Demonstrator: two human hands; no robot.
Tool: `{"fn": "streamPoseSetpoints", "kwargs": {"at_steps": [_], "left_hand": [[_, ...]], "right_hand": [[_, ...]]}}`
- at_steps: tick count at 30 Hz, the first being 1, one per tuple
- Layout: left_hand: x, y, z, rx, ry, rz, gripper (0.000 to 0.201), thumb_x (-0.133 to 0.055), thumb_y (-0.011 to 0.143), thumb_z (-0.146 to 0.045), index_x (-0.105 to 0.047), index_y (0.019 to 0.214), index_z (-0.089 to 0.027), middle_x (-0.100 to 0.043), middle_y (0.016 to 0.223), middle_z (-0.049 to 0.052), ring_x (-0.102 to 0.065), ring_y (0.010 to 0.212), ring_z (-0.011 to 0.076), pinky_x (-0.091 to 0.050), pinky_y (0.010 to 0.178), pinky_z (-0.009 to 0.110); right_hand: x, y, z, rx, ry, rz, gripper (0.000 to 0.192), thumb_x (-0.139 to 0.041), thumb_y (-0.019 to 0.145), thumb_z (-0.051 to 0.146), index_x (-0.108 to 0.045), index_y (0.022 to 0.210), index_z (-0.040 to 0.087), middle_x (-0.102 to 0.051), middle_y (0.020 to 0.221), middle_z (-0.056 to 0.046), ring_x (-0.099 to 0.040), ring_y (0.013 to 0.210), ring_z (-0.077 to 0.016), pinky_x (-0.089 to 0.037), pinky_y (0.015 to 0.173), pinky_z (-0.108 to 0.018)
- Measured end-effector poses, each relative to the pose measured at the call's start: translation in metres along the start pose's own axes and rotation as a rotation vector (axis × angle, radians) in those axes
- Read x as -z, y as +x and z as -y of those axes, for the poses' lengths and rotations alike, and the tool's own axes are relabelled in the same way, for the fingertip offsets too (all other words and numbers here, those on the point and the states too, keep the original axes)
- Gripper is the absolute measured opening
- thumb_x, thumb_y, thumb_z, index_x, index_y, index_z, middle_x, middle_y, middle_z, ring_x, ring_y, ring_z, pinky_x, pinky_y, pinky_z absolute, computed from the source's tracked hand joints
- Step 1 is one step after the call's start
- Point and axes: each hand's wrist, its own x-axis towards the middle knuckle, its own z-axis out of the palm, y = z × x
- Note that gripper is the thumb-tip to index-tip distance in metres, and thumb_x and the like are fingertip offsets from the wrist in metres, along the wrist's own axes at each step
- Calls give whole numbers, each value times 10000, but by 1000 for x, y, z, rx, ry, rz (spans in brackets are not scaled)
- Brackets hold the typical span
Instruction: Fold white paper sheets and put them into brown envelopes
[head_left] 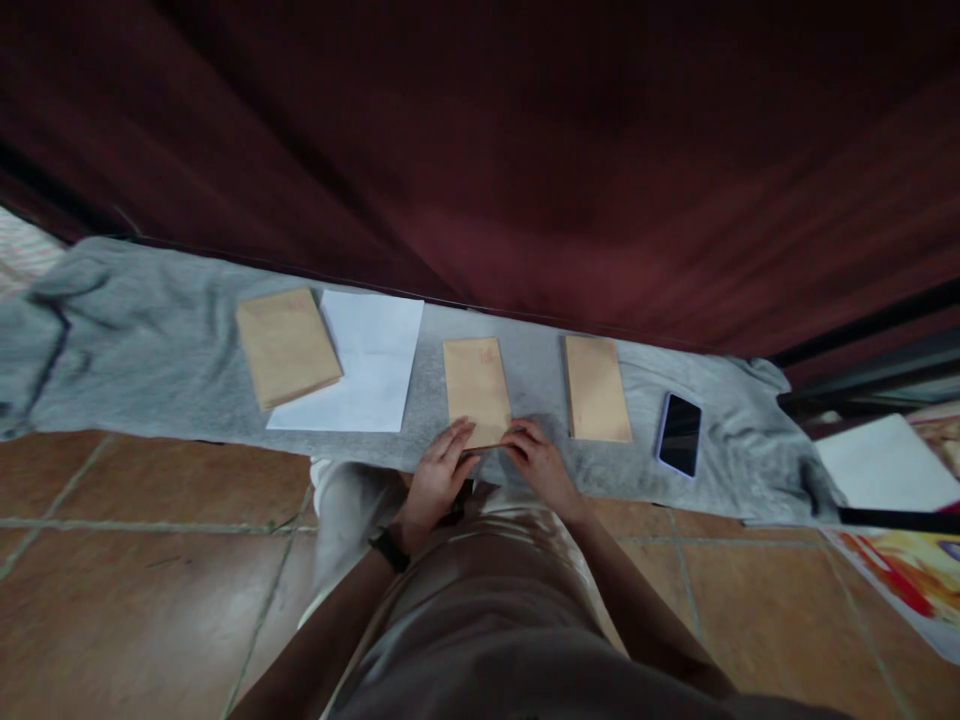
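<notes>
While the left hand (441, 472) and the right hand (538, 464) touch the near corners of the red-marked brown envelope (477, 384), a little right of the white sheet (375, 362), it seems best to keep the envelope's near edge straight and press evenly. Both hands are curled and only slightly spread; whether they pinch the envelope, I cannot tell.

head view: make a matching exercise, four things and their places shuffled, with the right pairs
1. Tan rectangular paper envelope with red mark
2. White rectangular paper sheet
3. Dark-screened phone in pale purple case
4. Black wristband

A. around the left wrist
B. partly under a tan paper stack
C. touched by the left hand and right hand
D. on grey cloth, right of the other three

Pairs: 1-C; 2-B; 3-D; 4-A
</notes>
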Motion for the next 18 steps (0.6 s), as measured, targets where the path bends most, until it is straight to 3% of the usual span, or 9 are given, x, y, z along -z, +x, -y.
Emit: {"fn": "streamPoseSetpoints", "kwargs": {"at_steps": [5,13,18], "left_hand": [[0,6,-1,15,5,10,276,-497,1052,-337,-664,1235,-215,-713,1302,107,-643,1279,272,-530,1117,500],[6,13,-3,211,-78,-86,313,-507,1045,-356,-625,1299,-215,-612,1437,123,-572,1365,256,-480,1169,472],[8,20,2,184,-53,-47,274,-590,1004,-354,-666,1228,-216,-657,1344,112,-603,1286,278,-510,1121,488]], "right_hand": [[1,6,4,-36,-38,-3,159,-558,998,201,-713,988,238,-671,1186,-80,-655,1138,-216,-568,985,-360],[4,7,10,-53,-100,19,189,-538,987,181,-715,978,248,-690,1189,-65,-668,1110,-211,-567,966,-354],[0,14,12,-119,-147,10,179,-532,986,182,-696,940,238,-695,1094,-57,-680,1014,-198,-563,892,-307]]}}
